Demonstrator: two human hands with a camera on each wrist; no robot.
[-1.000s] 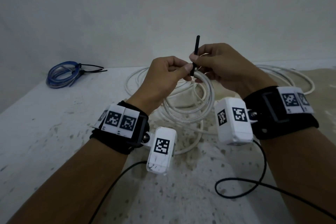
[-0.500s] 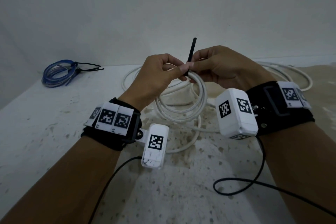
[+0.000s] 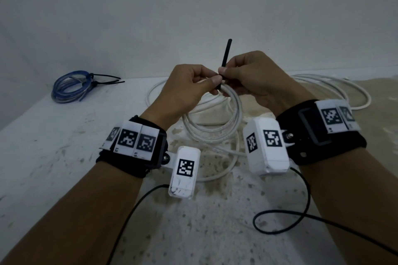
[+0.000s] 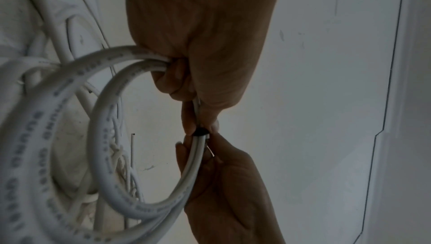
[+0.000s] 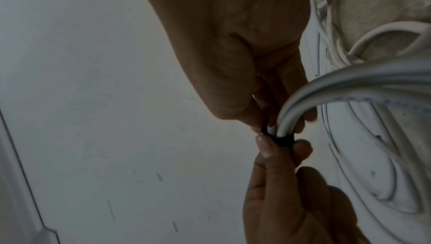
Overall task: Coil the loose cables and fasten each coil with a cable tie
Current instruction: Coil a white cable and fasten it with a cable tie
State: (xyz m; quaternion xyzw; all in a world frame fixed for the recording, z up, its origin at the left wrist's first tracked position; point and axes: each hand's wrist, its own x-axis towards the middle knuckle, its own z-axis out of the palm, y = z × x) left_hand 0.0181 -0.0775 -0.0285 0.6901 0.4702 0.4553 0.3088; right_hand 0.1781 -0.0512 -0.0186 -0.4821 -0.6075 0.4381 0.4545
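Cable tie [image 3: 225, 58] higher, between both hands.

We see a plain pale wall [image 3: 193, 6] ahead of us, unmarked in the head view and dimly, evenly lit. It meets a white speckled floor [image 3: 53, 157] along a straight line. The floor shows small grey flecks and scuffs; to our right a sandy, beige patch [image 3: 383, 92] stains it. In the wrist views we see a thin dark line [image 4: 394, 63] running across a pale surface.
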